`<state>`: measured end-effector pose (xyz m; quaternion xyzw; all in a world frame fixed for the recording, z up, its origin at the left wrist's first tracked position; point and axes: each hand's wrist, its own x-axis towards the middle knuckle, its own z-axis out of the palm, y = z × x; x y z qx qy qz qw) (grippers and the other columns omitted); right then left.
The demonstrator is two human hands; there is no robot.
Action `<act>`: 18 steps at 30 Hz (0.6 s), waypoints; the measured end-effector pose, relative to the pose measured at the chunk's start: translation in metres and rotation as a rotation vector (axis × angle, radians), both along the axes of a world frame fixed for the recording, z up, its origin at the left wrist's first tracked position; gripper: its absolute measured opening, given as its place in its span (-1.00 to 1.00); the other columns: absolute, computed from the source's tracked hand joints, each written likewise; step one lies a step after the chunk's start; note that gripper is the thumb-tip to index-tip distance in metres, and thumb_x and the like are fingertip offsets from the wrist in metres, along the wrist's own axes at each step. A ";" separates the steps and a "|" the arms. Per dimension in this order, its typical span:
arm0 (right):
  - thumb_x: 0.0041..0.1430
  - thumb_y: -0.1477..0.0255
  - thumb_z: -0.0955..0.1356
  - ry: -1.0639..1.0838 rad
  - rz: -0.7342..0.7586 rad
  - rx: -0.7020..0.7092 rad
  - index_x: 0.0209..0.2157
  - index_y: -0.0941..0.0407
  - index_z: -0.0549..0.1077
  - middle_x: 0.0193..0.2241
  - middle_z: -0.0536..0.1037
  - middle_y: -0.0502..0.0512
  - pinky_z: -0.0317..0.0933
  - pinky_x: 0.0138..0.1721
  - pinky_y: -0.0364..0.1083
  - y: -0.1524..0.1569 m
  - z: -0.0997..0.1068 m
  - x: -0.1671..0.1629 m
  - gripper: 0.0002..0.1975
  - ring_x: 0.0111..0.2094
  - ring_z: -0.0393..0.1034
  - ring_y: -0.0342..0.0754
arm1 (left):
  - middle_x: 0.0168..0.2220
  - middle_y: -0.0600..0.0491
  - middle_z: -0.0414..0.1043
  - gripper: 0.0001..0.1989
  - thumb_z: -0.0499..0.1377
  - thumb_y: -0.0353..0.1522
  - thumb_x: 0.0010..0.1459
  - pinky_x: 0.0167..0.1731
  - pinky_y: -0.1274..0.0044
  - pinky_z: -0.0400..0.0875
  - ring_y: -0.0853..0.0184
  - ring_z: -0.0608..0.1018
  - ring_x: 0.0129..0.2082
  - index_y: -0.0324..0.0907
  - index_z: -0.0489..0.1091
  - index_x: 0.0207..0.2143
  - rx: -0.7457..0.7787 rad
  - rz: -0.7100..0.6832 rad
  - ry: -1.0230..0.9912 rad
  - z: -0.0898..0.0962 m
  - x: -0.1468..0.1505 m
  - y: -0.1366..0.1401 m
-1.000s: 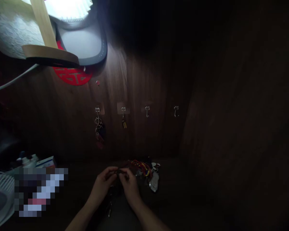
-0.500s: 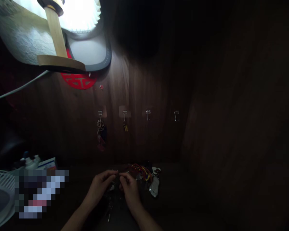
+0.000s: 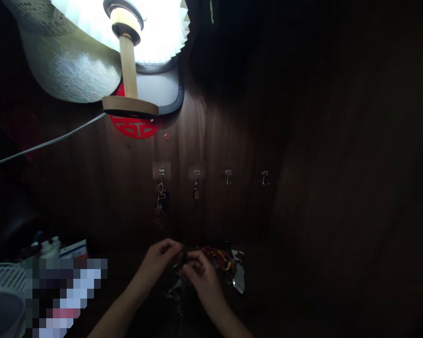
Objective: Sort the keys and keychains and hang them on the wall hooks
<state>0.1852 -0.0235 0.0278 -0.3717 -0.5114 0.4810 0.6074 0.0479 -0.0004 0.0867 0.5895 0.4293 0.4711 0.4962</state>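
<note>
In dim light low in the head view, my left hand has its thumb and fingertips pinched together on something small and dark. Close beside it, my right hand is curled with its fingertips closed, and what they hold is too dark to make out. Below and between the hands are shiny metal pieces that look like keys; whether they hang or lie on the surface I cannot tell. Just right of my right hand lie red and yellow cords and a silvery, rounded object.
On the dark wood wall are several metal hooks; one carries a bunch of keys, another a small brass padlock-like piece. A lit lamp with a cable hangs upper left, before caps. White bottles and a slatted basket stand left.
The view has shifted, so wall and lamp sit further right and slightly lower. My fingertips have moved a little apart, and my right hand's fingers are more curled.
</note>
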 end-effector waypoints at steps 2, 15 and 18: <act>0.00 0.16 0.38 -0.049 -0.042 0.026 -0.39 0.11 0.39 -0.53 0.43 -0.02 0.18 -0.44 -0.15 0.000 0.008 0.001 -0.71 -0.47 0.33 -0.10 | -0.64 0.21 0.26 -0.75 0.21 -0.18 -0.08 -0.55 0.61 0.18 0.43 0.31 -0.60 -0.19 0.42 -0.56 0.025 -0.032 -0.003 0.007 0.001 0.001; 0.14 0.32 0.28 -0.322 -0.144 0.128 -0.38 0.11 0.39 -0.49 0.50 -0.01 0.21 -0.39 -0.18 0.002 0.034 0.014 -0.85 -0.42 0.38 -0.10 | -0.60 0.18 0.32 -0.78 0.18 -0.21 -0.07 -0.45 0.57 0.23 0.37 0.36 -0.51 -0.17 0.37 -0.61 0.159 -0.060 0.041 0.031 0.008 0.020; 0.16 0.36 0.27 -0.528 -0.225 0.153 -0.39 0.08 0.44 -0.50 0.51 -0.04 0.17 -0.45 -0.21 0.004 0.041 0.023 -0.85 -0.45 0.38 -0.12 | -0.62 0.21 0.27 -0.80 0.17 -0.22 -0.08 -0.48 0.59 0.21 0.40 0.33 -0.54 -0.16 0.38 -0.60 0.144 -0.088 0.041 0.029 0.010 0.025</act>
